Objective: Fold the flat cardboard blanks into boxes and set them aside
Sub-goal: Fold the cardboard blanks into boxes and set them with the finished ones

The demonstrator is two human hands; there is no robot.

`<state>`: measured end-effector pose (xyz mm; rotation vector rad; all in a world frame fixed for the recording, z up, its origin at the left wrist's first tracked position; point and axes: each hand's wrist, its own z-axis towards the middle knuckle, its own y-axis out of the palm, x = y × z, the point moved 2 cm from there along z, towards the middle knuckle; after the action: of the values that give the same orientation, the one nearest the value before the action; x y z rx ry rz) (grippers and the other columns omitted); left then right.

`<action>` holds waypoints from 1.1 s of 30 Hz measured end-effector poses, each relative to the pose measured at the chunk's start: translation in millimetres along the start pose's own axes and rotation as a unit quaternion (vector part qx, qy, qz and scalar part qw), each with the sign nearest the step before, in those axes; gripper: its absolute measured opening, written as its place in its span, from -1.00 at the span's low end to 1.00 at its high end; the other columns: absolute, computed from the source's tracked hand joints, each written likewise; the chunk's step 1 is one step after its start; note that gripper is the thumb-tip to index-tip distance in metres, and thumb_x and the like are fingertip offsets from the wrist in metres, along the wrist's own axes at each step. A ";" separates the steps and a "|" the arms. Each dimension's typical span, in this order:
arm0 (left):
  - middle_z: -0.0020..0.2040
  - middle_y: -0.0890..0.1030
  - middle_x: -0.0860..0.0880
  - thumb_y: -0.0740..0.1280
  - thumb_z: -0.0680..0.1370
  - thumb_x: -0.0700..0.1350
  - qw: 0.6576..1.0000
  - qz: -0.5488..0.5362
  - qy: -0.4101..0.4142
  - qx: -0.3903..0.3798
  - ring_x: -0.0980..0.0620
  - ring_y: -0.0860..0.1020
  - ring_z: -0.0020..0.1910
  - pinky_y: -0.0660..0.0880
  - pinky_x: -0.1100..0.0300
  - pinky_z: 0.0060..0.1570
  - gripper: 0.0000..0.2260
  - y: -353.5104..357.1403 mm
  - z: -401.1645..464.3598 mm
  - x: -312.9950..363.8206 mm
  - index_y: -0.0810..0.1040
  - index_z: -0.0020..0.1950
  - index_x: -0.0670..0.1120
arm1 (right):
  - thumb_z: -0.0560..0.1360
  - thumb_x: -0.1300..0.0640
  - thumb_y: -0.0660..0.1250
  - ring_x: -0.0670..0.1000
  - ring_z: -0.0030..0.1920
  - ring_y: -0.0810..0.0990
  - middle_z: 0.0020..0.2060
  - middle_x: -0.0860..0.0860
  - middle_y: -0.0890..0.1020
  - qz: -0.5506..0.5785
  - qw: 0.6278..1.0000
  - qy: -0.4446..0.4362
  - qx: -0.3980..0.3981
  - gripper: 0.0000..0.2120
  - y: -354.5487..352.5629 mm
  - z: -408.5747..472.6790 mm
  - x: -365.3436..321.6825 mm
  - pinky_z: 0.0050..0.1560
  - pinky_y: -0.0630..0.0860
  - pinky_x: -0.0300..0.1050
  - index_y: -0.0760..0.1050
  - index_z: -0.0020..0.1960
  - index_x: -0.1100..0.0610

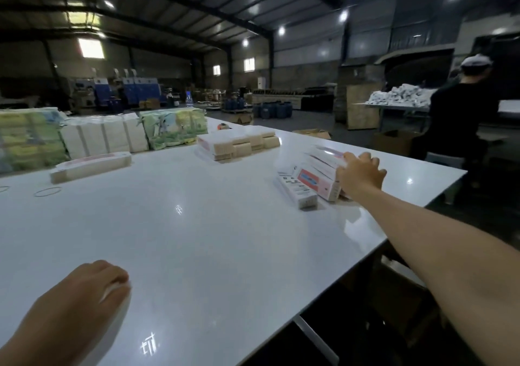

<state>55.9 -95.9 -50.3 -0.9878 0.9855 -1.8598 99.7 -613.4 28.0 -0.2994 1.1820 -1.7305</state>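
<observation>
Left hand near, fingers curled under (grip unclear), right hand spread on folded boxes, fingertips hidden.

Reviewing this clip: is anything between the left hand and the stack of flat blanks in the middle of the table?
Nothing visible. The left hand is low at the near edge, and the white table between it and the stack of flat blanks shows bare. The right hand is off to the side on the folded boxes.

Folded boxes at table's right edge, blank stacks behind centre, wrapped bundles far left.
</observation>
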 end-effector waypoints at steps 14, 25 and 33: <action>-0.08 0.51 0.18 0.24 0.54 -0.01 0.999 0.024 -0.029 -0.022 0.18 0.44 -0.03 0.37 0.23 -0.07 -0.91 -12.9 0.1 30.3 0.53 -0.10 0.13 | 0.53 0.11 0.23 0.12 0.10 0.55 0.05 0.07 0.65 0.242 0.861 -0.436 -0.100 -0.78 -50.9 -147.2 -229.3 0.06 0.49 0.03 0.62 0.06 0.07; -0.05 0.57 0.09 0.22 0.52 -0.04 0.998 -0.005 -0.053 -0.015 0.10 0.48 -0.02 0.34 0.23 -0.11 -0.83 -13.1 -4.2 32.9 0.60 -0.03 0.03 | 0.59 0.10 0.15 -0.04 0.14 0.44 0.11 -0.11 0.56 0.223 0.803 -0.503 -0.230 -0.75 29.6 -246.5 -251.9 0.05 0.36 -0.21 0.59 0.10 0.00; 0.30 0.39 -0.10 0.26 0.50 0.15 0.909 0.146 -0.390 0.000 -0.11 0.35 0.28 0.36 0.02 0.08 -0.52 -113.9 1.8 -94.3 0.38 0.31 -0.09 | 0.59 0.12 0.19 -0.09 0.12 0.43 0.10 -0.15 0.56 0.239 0.803 -0.498 -0.224 -0.78 24.1 -246.1 -251.2 0.06 0.38 -0.19 0.59 0.09 0.01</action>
<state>61.6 30.7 25.9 -1.3425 0.5873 -1.0526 75.8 -268.0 -37.9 -0.9660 0.7253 -0.6152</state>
